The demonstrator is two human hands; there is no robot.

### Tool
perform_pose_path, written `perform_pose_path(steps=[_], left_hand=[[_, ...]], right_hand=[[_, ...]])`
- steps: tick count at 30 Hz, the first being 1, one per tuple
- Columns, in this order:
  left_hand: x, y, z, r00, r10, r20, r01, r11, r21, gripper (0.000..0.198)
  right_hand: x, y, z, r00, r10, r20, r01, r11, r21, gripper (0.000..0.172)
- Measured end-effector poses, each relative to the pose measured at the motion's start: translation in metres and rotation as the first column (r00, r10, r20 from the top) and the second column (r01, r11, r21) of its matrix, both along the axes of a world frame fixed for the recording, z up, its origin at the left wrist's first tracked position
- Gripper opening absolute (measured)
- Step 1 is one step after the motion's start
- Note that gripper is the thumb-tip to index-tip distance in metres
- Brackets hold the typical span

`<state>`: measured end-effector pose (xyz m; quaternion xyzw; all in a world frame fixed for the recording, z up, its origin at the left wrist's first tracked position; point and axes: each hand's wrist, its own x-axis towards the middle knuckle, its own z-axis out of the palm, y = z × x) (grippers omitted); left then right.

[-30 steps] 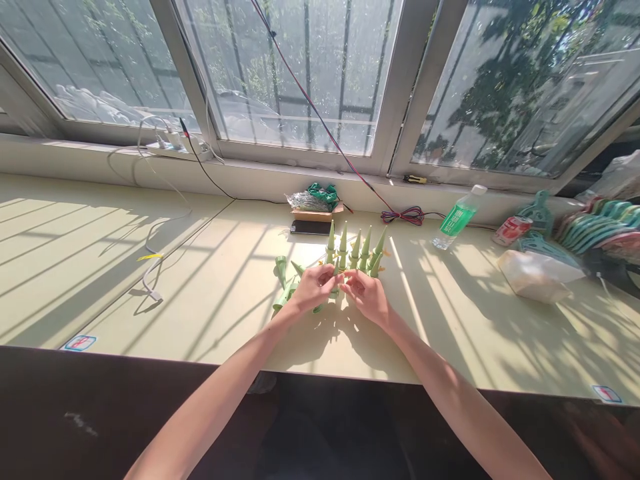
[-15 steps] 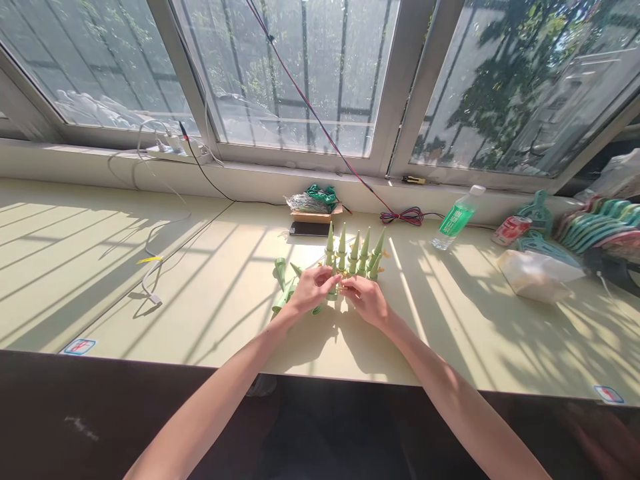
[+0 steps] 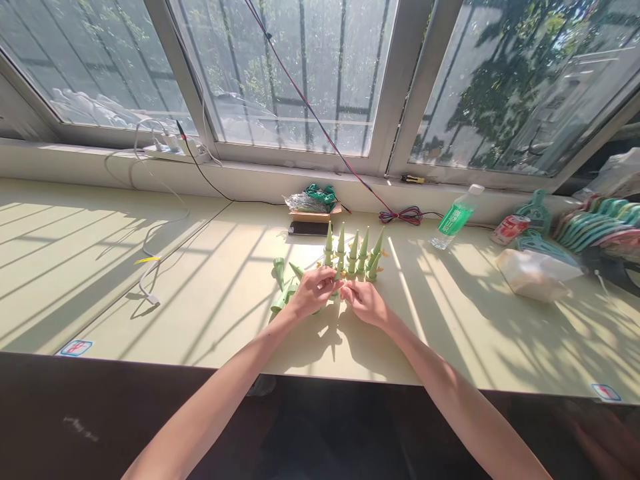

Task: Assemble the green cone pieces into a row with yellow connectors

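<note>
Working on a green cone (image 3: 339,272) at the sunlit table (image 3: 200,310).
With the left hand (image 3: 314,291), pinching this cone, tip up; with the right hand (image 3: 366,300), bringing bunched fingertips close to its right side, impossible to tell if gripping something. Seen just behind: upright green cones (image 3: 353,252) in rows; to the left, near the left hand: loose green cones (image 3: 279,270).

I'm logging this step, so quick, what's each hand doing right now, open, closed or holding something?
Left hand: closed, holding a pale green, pointed, plastic-looking cone.
Right hand: curled beside that cone; whether it grips anything cannot be told.
</note>
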<state>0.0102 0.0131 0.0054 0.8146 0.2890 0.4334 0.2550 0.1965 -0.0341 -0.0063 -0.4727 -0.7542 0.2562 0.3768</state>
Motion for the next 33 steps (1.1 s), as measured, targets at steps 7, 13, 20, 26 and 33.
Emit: perform_pose_path(steps=[7,13,20,26,33], left_hand=[[0.002,0.001,-0.004,0.999,0.018,0.051,-0.012,0.995,-0.101,0.028],[0.0,-0.002,0.007,0.994,0.054,0.096,-0.034,0.979,-0.199,0.042],[-0.002,-0.001,0.011,0.986,0.125,0.108,-0.086,0.948,-0.307,0.048],[0.001,-0.003,0.012,0.991,0.025,0.128,0.032,0.906,-0.422,0.047],[0.0,-0.002,0.007,0.978,-0.034,0.207,0.134,0.859,-0.494,0.043]], right_hand=[[-0.002,0.001,0.001,0.997,-0.052,-0.061,0.053,0.999,0.006,0.044],[0.002,0.004,-0.001,0.986,-0.16,-0.052,0.165,0.981,0.104,0.044],[0.006,0.003,0.003,0.984,-0.175,-0.013,0.172,0.943,0.286,0.043],[0.006,0.002,0.002,0.99,-0.139,-0.007,0.133,0.932,0.337,0.043],[0.005,0.0,0.002,0.99,-0.122,-0.069,0.135,0.96,0.247,0.041]])
